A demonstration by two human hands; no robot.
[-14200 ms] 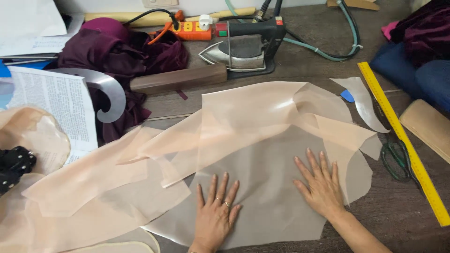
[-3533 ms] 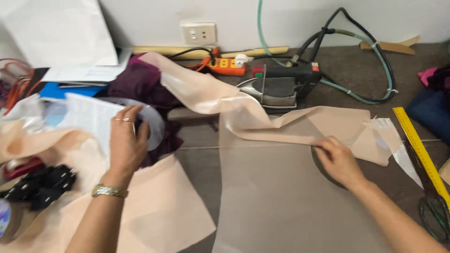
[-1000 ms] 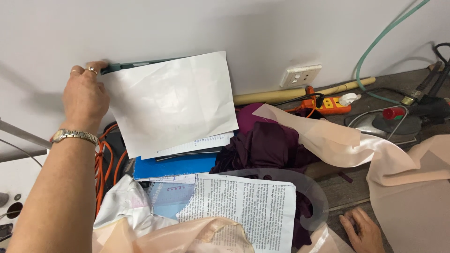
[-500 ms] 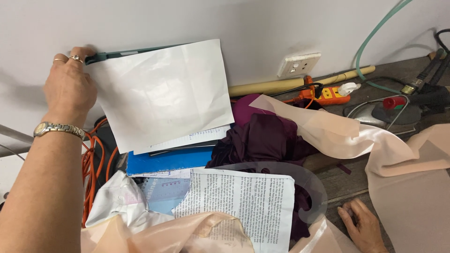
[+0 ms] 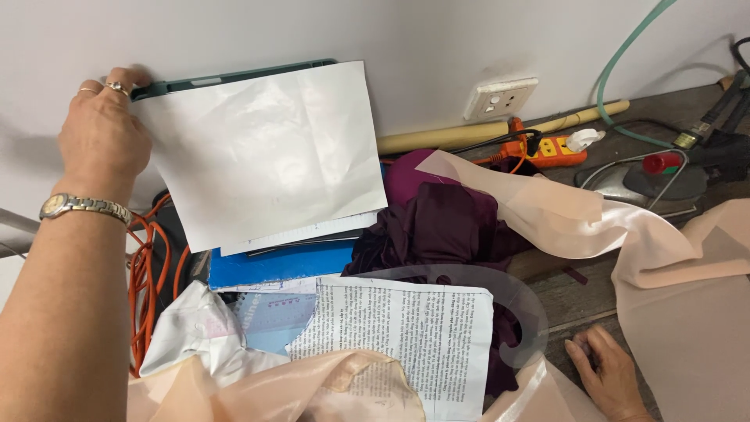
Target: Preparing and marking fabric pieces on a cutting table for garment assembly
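We saw no packages, signs or screens, only a white printed sheet (image 5: pixel 406 344) with black text lying low in the middle, half under peach fabric (image 5: pixel 312 391).

Single head-worn view, no second view to share scene with. Looks down and forward over cluttered table edge (image 5: pixel 625 109) toward white wall (image 5: pixel 437 39), tilted left of worktop centre. Close range: left hand (image 5: pixel 101 137) and forearm fill left side of frame; right hand (image 5: pixel 609 375) cut by bottom edge. White sheet (image 5: pixel 258 148) leaning at wall sits near centre.
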